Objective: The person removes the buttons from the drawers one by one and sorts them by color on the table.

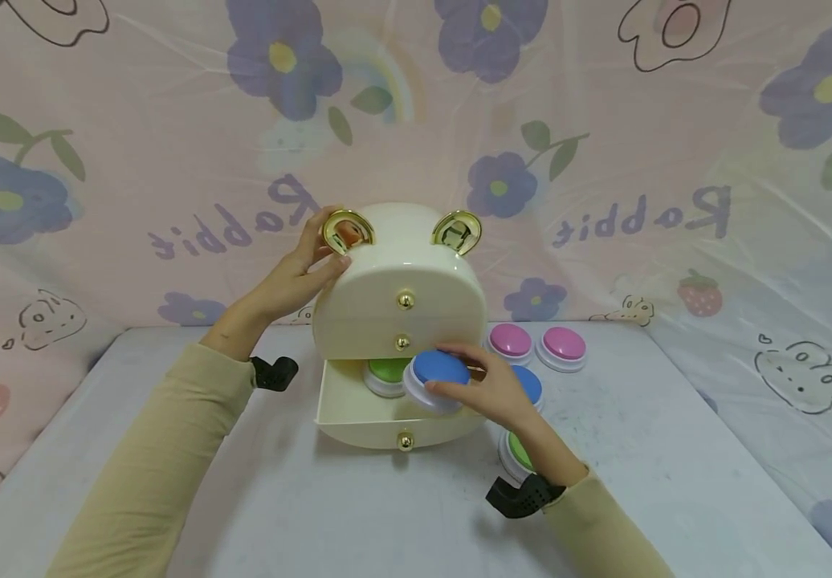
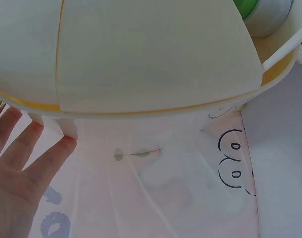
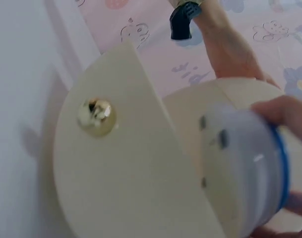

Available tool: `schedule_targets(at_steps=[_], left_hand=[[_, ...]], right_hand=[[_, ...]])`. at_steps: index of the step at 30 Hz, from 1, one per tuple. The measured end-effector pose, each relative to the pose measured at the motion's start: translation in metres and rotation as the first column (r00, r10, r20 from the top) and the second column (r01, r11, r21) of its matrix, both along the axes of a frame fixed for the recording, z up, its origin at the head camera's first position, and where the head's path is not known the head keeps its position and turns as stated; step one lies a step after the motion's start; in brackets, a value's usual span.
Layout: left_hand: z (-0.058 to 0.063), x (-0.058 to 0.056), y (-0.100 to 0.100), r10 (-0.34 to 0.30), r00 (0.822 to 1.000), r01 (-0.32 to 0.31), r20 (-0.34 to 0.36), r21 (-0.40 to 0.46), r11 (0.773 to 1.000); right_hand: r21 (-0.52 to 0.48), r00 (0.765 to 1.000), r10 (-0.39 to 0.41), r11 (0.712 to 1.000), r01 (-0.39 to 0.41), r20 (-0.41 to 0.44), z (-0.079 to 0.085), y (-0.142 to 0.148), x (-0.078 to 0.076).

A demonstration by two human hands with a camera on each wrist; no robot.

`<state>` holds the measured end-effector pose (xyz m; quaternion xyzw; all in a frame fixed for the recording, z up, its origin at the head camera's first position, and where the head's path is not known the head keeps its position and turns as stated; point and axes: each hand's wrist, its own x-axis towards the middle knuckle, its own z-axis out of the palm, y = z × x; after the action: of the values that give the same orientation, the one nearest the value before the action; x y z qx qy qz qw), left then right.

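Observation:
A cream drawer box (image 1: 401, 289) with gold-rimmed ears stands on the table, its bottom drawer (image 1: 358, 413) pulled out. My left hand (image 1: 307, 269) rests on the box's upper left side by the ear; the left wrist view shows its fingers (image 2: 41, 158) spread along the edge. Over the drawer, my right hand (image 1: 491, 389) grips a blue push button (image 1: 441, 369) with a white base, tilted. The right wrist view shows that button's base (image 3: 235, 163) with small dark feet, above the drawer front (image 3: 121, 163). Inside the drawer at left sits a green button (image 1: 387, 371).
Two pink buttons (image 1: 564, 345) stand right of the box. Another blue button (image 1: 529, 384) and a green button (image 1: 517, 453) lie nearer, partly hidden by my right hand and arm. A patterned cloth (image 1: 401, 160) hangs behind the white table (image 1: 300, 514).

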<state>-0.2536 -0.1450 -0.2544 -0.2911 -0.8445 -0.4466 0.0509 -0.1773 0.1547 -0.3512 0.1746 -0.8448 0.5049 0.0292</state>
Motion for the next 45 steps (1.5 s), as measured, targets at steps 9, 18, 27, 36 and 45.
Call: schedule_targets(at_steps=[9, 18, 27, 36, 45], left_hand=[[0.002, 0.003, 0.0, 0.007, 1.0, -0.007, 0.017, -0.002, 1.0], [0.002, 0.003, 0.0, 0.014, 1.0, -0.014, 0.015, 0.004, 1.0], [0.001, 0.002, 0.001, 0.006, 1.0, -0.007, 0.016, 0.011, 1.0], [0.0, 0.0, 0.002, -0.005, 1.0, 0.004, 0.012, 0.015, 1.0], [-0.001, 0.001, 0.001, 0.001, 1.0, -0.001, 0.022, 0.009, 1.0]], right_hand=[[-0.137, 0.994, -0.029, 0.99, 0.014, -0.105, -0.014, 0.009, -0.002], [-0.211, 0.979, -0.012, 0.977, -0.032, -0.202, -0.026, 0.013, -0.005], [-0.175, 0.979, -0.056, 0.984, 0.021, -0.197, -0.03, 0.025, -0.005], [-0.2, 0.965, -0.102, 0.978, 0.054, -0.242, -0.034, 0.045, -0.006], [-0.201, 0.963, -0.192, 0.968, 0.153, -0.19, -0.037, 0.068, -0.006]])
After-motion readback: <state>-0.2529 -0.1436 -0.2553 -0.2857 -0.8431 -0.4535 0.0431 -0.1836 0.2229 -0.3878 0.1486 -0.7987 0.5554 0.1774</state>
